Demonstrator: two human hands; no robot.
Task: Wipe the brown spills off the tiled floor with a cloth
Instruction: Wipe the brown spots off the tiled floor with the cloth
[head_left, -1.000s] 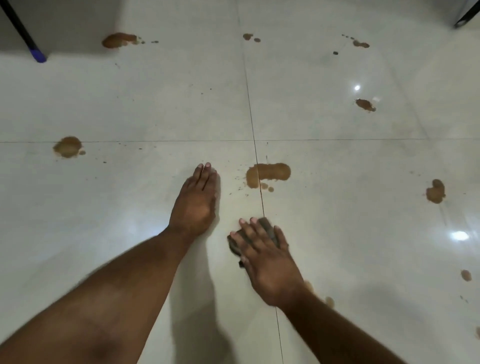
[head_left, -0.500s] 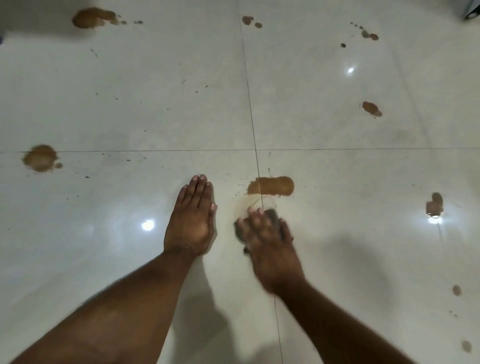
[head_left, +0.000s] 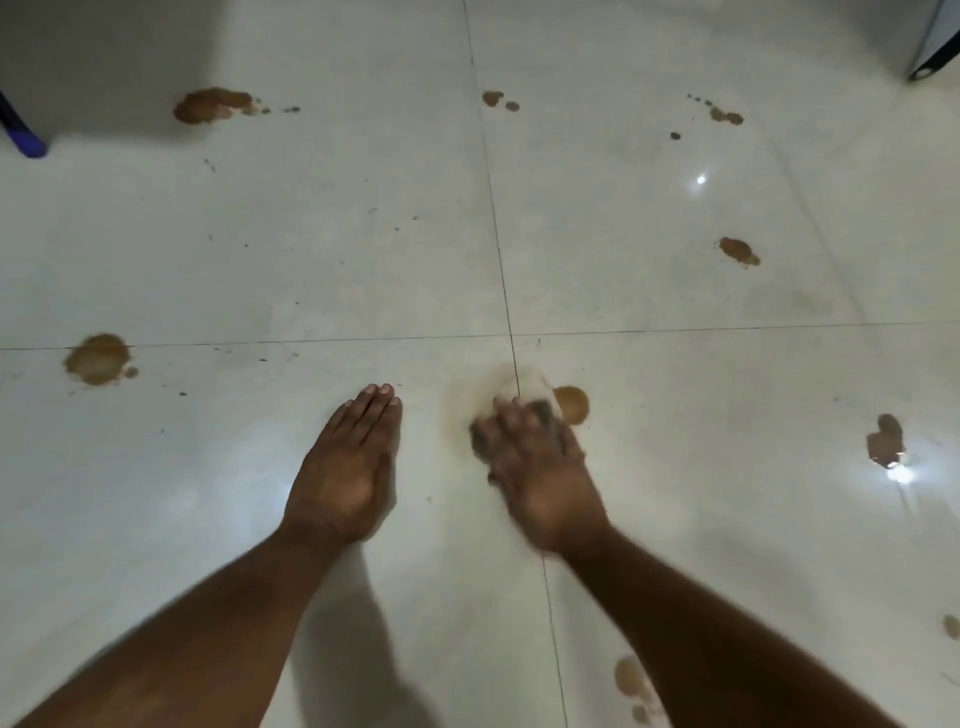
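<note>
My right hand (head_left: 540, 467) presses a dark grey cloth (head_left: 545, 413) flat on the glossy white tiled floor (head_left: 363, 260), on the grout line at the centre. Only the cloth's edges show past my fingers. Ahead of the fingers lies a pale brown smear (head_left: 498, 382), and a round brown spill remnant (head_left: 571, 404) sits just right of the cloth. My left hand (head_left: 345, 467) lies flat on the tile to the left, fingers together, holding nothing.
Other brown spills: far left (head_left: 97, 358), top left (head_left: 210, 104), top centre (head_left: 493, 97), top right (head_left: 726, 115), right middle (head_left: 737, 250), right (head_left: 885, 441), by my right forearm (head_left: 629, 675). A blue-tipped leg (head_left: 23, 137) stands at left; a dark-edged object (head_left: 935, 57) top right.
My right hand pushed the cloth forward over the central spill. Most of that spill is now a faint smear, with a round patch left at its right end. The left hand stayed planted.
</note>
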